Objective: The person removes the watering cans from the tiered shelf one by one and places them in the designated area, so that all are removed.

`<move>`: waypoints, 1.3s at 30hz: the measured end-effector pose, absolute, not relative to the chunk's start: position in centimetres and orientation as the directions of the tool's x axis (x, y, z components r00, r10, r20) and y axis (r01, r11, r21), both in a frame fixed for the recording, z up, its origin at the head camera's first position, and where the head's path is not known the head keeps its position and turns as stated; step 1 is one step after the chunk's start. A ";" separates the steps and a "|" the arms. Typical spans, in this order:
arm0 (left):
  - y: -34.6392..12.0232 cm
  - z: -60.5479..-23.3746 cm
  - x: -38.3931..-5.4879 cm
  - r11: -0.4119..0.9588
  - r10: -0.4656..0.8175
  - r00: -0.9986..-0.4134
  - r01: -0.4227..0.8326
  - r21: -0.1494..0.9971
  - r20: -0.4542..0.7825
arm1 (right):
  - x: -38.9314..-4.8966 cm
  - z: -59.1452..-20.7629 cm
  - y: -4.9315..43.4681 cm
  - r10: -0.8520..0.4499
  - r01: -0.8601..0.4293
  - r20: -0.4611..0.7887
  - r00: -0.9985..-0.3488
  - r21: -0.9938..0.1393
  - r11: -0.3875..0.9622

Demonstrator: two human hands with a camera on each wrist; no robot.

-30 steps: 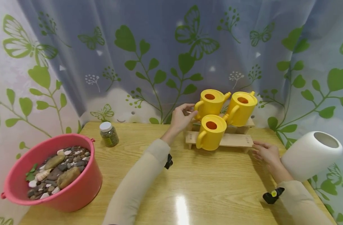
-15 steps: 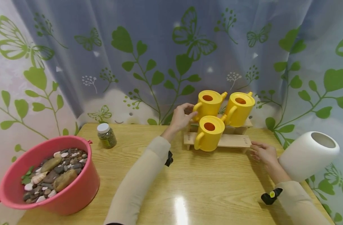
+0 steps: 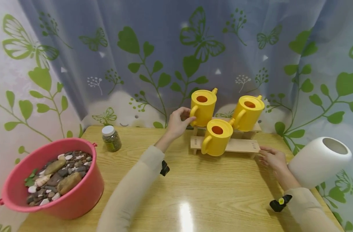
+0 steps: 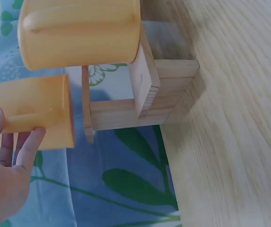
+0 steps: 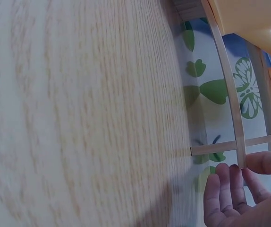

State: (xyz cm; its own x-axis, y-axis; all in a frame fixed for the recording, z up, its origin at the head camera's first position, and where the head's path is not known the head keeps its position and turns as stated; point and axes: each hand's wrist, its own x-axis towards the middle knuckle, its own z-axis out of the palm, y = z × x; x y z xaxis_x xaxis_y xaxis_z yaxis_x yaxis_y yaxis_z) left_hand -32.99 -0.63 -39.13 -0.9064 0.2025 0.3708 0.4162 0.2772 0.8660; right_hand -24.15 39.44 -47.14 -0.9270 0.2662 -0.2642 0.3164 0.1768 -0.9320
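Observation:
My left hand (image 3: pixel 177 124) pinches the handle of a yellow watering can (image 3: pixel 204 112) at the left end of a two-step wooden stand (image 3: pixel 243 145). In the left wrist view, a narrow gap shows between this can's base and the upper step (image 4: pixel 86 104). A second yellow watering can (image 3: pixel 250 116) stands on the right of the upper step, and a third yellow watering can (image 3: pixel 219 141) on the lower step's left half. At the lower step's right end, my right hand (image 3: pixel 273 159) grips the board (image 5: pixel 237 118) between thumb and fingers.
A white vase (image 3: pixel 315 164) stands right beside my right forearm. On the left are a pink bucket (image 3: pixel 89 193) of stones and a small white-lidded jar (image 3: pixel 112 140). A patterned curtain (image 3: pixel 159 48) hangs behind the wooden table (image 3: pixel 222 193).
My left hand has moved left with the watering can, which now sits farther from the one on the upper right and has turned slightly. The right hand keeps its hold on the stand.

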 end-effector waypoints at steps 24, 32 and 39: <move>-6.7 -42.6 -26.7 0.283 -0.009 -0.924 0.363 0.888 0.381 | -24.1 -47.2 39.9 0.278 0.329 -0.280 -0.919 -0.932 0.150; -6.1 -45.9 -26.8 0.318 0.003 -0.952 0.291 0.903 0.306 | -24.3 -47.1 39.6 0.291 0.346 -0.285 -0.913 -0.920 0.185; -5.7 -47.6 -26.6 0.324 0.005 -0.972 0.225 0.919 0.236 | -24.3 -47.0 39.4 0.280 0.342 -0.283 -0.917 -0.920 0.192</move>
State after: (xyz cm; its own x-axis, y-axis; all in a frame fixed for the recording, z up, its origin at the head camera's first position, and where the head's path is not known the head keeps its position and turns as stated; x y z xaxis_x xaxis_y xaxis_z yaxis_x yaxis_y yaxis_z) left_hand -26.65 -5.73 -47.60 -0.9718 0.0052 0.2358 0.2247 0.3240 0.9190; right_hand -24.32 39.37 -47.01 -0.9174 0.2797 -0.2830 0.3422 0.1916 -0.9199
